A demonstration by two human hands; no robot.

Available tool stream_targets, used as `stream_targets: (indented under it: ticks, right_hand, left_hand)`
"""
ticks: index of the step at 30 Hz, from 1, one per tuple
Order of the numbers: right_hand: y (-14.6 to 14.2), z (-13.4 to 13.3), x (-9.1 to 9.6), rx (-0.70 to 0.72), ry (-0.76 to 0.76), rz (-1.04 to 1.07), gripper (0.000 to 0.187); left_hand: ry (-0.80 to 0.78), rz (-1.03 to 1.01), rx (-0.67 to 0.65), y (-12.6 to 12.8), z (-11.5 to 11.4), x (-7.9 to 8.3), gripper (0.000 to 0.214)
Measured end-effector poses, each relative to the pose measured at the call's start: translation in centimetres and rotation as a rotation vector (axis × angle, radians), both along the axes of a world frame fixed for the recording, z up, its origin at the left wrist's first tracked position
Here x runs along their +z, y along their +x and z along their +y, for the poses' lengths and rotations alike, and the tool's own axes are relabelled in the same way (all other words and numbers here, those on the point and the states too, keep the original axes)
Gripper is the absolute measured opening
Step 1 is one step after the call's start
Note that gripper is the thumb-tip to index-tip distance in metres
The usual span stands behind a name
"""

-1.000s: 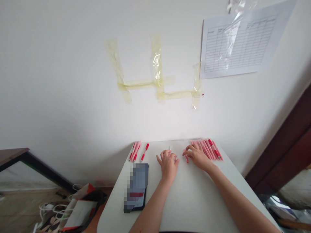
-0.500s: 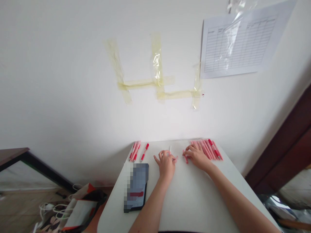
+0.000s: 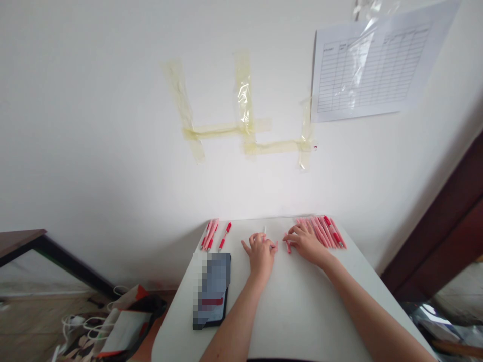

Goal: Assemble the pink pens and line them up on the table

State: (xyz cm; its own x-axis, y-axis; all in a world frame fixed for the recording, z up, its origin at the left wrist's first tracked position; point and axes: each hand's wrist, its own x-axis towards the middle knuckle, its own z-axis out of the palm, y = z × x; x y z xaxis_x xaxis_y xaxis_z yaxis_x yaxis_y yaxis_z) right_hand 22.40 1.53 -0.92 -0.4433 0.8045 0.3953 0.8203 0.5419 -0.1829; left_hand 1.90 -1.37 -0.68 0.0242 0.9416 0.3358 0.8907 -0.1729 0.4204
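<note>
Fingers of the L hand (image 3: 261,255) are curled, one splayed out to the side, over a small pink piece (image 3: 276,247) and a white tip (image 3: 264,230) that pokes out twd the far edge of the tabletop (image 3: 302,311); can't tell if they grip. R hand (image 3: 305,242) has bent fingertips at a thin pink stick (image 3: 289,248), also nr the far edge, approx mid; hold vs. light touch n/c. To do it well, I'd say: light fingertips, thin bits kept low so they don't roll, pinch nr the middle. Mind the R knuckles, prob. easy to nudge the row of pink pens (image 3: 323,235) by the far R corner. Keep L forearm off the phone (image 3: 217,286) along the L edge, & clear of the red pen (image 3: 225,237) nr the far L corner.
</note>
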Motion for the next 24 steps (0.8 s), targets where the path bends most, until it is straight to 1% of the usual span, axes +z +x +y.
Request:
stream_targets:
  ticks: [5,10,14,19,22,24]
  right_hand:
    - [0.2,-0.2,0.4,0.002,-0.029,0.011,0.041]
    - [0.5,-0.3,0.6,0.011,-0.048,0.025,0.055]
    - [0.5,-0.3,0.6,0.011,-0.052,0.03,0.057]
    - [0.4,-0.3,0.6,0.006,-0.04,0.03,0.052]
    - [0.5,-0.2,0.5,-0.002,-0.021,0.025,0.049]
    - [0.5,-0.2,0.5,-0.009,0.006,0.026,0.044]
  left_hand:
    - [0.023,-0.016,0.037,-0.5,0.0,0.5,0.008]
    - [0.037,0.001,0.194,-1.7,0.3,1.1,0.014]
    - [0.027,0.028,0.266,-2.3,0.4,1.4,0.025]
    - [0.033,0.045,0.275,-2.2,0.4,1.4,0.035]
    - [0.034,0.049,0.244,-2.0,0.4,1.3,0.033]
    - [0.052,0.053,0.232,-1.9,0.4,1.3,0.03]
